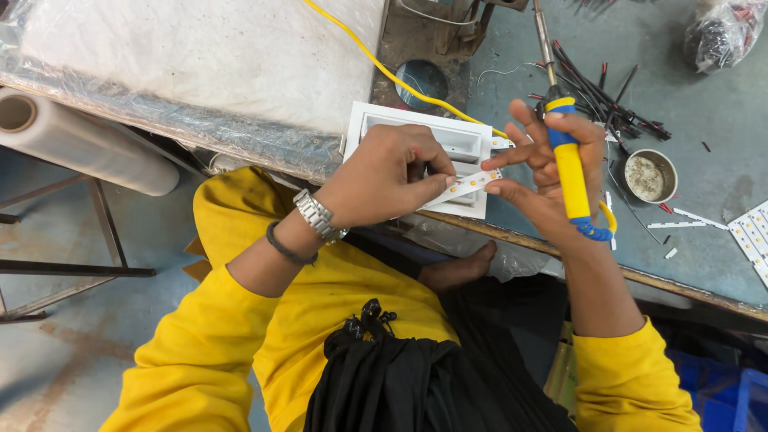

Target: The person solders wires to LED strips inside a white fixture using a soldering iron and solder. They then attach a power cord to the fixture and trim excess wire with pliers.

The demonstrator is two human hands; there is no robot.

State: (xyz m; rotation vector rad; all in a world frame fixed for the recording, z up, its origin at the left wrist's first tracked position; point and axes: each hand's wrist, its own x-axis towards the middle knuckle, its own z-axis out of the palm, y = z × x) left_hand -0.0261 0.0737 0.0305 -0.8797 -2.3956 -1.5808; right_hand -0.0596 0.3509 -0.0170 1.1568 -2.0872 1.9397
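Note:
My left hand (pixel 388 172) pinches a narrow white strip with small yellow squares (pixel 472 182) over a white rectangular plastic frame (pixel 468 144) at the bench edge. My right hand (pixel 552 168) holds a yellow-and-blue soldering iron (pixel 570 172) upright against the palm, tip pointing away, while its fingertips touch the right end of the strip. A yellow cable (pixel 376 62) runs from the iron across the bench. A metal watch and a dark band sit on my left wrist.
A small round metal tin (pixel 650 176) stands right of my right hand. Black and red wires (pixel 608 100) lie behind it. More white strips (pixel 752 236) lie at the far right. A roll of clear film (pixel 80 144) rests at left. A plastic-covered white sheet (pixel 200 56) covers the left bench.

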